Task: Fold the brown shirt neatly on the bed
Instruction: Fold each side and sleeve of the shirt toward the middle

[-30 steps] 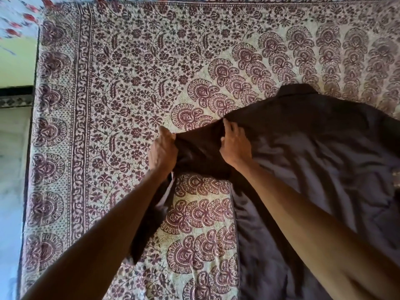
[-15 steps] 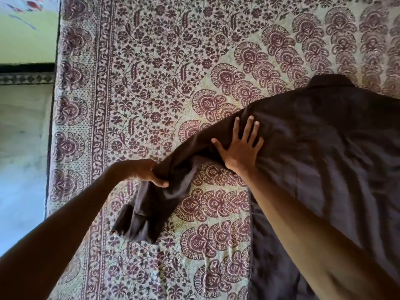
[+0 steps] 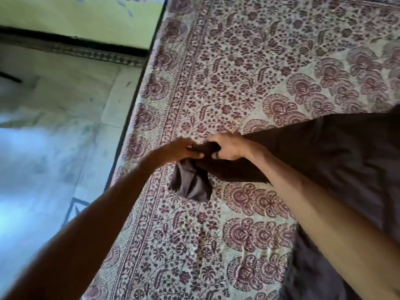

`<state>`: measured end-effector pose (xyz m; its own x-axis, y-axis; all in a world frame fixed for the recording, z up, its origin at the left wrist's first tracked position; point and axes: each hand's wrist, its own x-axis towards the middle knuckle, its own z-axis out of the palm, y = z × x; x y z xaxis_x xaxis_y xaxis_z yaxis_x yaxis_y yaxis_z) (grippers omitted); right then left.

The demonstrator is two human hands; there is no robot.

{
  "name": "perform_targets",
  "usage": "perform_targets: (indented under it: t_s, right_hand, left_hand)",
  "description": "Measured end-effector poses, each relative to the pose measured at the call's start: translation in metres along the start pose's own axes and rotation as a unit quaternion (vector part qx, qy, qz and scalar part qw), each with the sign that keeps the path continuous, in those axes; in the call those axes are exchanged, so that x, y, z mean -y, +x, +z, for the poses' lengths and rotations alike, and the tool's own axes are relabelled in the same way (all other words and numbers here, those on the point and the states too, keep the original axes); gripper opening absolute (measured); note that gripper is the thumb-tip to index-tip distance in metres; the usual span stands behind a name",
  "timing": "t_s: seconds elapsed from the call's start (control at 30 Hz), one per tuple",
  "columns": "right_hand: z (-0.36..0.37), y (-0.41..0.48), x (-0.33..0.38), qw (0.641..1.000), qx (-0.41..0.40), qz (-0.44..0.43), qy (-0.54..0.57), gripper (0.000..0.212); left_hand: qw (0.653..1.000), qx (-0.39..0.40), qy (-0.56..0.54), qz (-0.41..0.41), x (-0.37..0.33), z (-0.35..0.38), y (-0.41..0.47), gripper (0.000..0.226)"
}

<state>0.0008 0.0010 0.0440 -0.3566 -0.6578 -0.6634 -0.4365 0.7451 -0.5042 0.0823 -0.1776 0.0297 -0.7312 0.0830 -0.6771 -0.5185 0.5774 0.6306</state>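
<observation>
I see my left hand (image 3: pixel 186 149) and my right hand (image 3: pixel 227 148) close together in the middle of the frame; both are closed on the sleeve (image 3: pixel 216 165) of the brown shirt (image 3: pixel 337 152); the left fingers pinch the cloth near the sleeve's end, and the right fist grabs it just beside them, on the side toward the shirt's body. A short strip of dark cloth runs between the two hands; it looks pulled tight. Below my left hand the sleeve's end (image 3: pixel 190 185) hangs down in a loose, crumpled bunch; its tip rests on the bedsheet (image 3: pixel 227 72). From my right hand the sleeve widens toward the right of the frame and joins the big part of the shirt; that part lies spread on the bed at the right side, from the middle right down to the lower right corner; my right forearm crosses over it. The bedsheet is cream with dark red flowers and fan shapes; it fills most of the frame. The bed's edge runs from the top middle down to the lower left; past it, on the left of the frame, I see a pale floor (image 3: pixel 54 137); in the upper left there is a yellow wall (image 3: pixel 86 18) with a dark strip along its bottom.
</observation>
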Motion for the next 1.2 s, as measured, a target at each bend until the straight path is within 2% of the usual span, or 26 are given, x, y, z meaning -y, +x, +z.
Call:
perform_targets:
  t_s: [0.07,0.1,0.13,0.2,0.27,0.3,0.37,0.43,0.5,0.53,0.6,0.7,0.8,0.9,1.0,1.07,1.1,1.13,1.2]
  right_hand:
    - [-0.006,0.006,0.015,0.999,0.025,-0.018,0.007,0.028]
    - [-0.010,0.008,0.017,1.000,0.012,-0.025,0.015,0.021]
    - [-0.013,0.009,0.013,0.999,-0.001,-0.026,0.029,0.017]
    - [-0.023,0.008,0.002,0.997,0.003,-0.027,0.071,0.019]
    - [-0.031,0.003,-0.007,0.994,0.020,-0.020,0.101,0.024]
    - [-0.032,0.002,-0.010,0.993,0.023,-0.019,0.111,0.025]
    - [-0.034,-0.003,-0.014,0.989,0.029,-0.013,0.143,0.020]
    - [-0.032,-0.002,-0.016,0.990,0.031,0.000,0.137,0.017]
    - [-0.029,0.008,-0.020,0.997,0.007,0.023,0.074,0.012]
    - [-0.025,0.012,-0.021,0.999,-0.016,0.042,0.020,0.009]
    - [-0.013,0.019,-0.019,0.995,-0.065,0.071,-0.035,0.024]
    - [0.009,0.023,-0.011,0.984,-0.113,0.080,-0.111,0.052]
    - [0.029,0.026,-0.008,0.948,-0.247,0.100,-0.176,0.051]
    - [0.051,0.022,-0.001,0.911,-0.382,0.086,-0.128,0.040]
    - [0.075,0.019,0.011,0.887,-0.452,0.024,-0.089,0.019]
    - [0.088,0.019,0.022,0.904,-0.423,-0.022,-0.061,0.011]
    - [0.094,0.021,0.027,0.914,-0.399,-0.039,-0.063,0.015]
    - [0.100,0.024,0.031,0.922,-0.376,-0.047,-0.081,0.023]
    - [0.108,0.030,0.039,0.934,-0.327,-0.031,-0.141,0.044]
  left_hand:
    - [0.985,-0.046,-0.168,0.002,0.004,-0.007,-0.012,0.015]
    - [0.977,-0.017,-0.210,0.017,0.005,-0.010,-0.021,0.014]
    - [0.983,0.039,-0.177,0.034,0.007,-0.011,-0.028,0.016]
    - [0.988,0.154,0.008,0.022,0.022,-0.008,-0.041,0.026]
    - [0.964,0.207,0.168,-0.003,0.042,0.000,-0.048,0.034]
    - [0.961,0.206,0.184,-0.015,0.054,0.001,-0.052,0.036]
    - [0.972,0.193,0.126,-0.046,0.066,-0.004,-0.059,0.033]
    - [0.983,0.163,-0.010,-0.087,0.069,-0.022,-0.068,0.025]
    - [0.986,0.104,-0.077,-0.108,0.073,-0.047,-0.071,0.036]
    - [0.992,0.066,-0.035,-0.101,0.076,-0.060,-0.071,0.042]
    - [0.991,-0.018,0.106,-0.080,0.088,-0.079,-0.063,0.046]
    - [0.957,-0.099,0.249,-0.112,0.114,-0.093,-0.049,0.039]
    - [0.911,-0.233,0.302,-0.158,0.124,-0.085,-0.040,0.031]
    - [0.876,-0.390,0.239,-0.155,0.107,-0.061,-0.037,0.049]
    - [0.860,-0.449,0.099,-0.220,0.088,-0.029,-0.035,0.061]
    - [0.829,-0.461,-0.057,-0.311,0.081,-0.012,-0.037,0.066]
    - [0.805,-0.458,-0.120,-0.357,0.080,-0.006,-0.038,0.068]
    - [0.788,-0.449,-0.154,-0.391,0.081,0.000,-0.039,0.069]
    - [0.794,-0.426,-0.152,-0.405,0.094,0.006,-0.039,0.069]
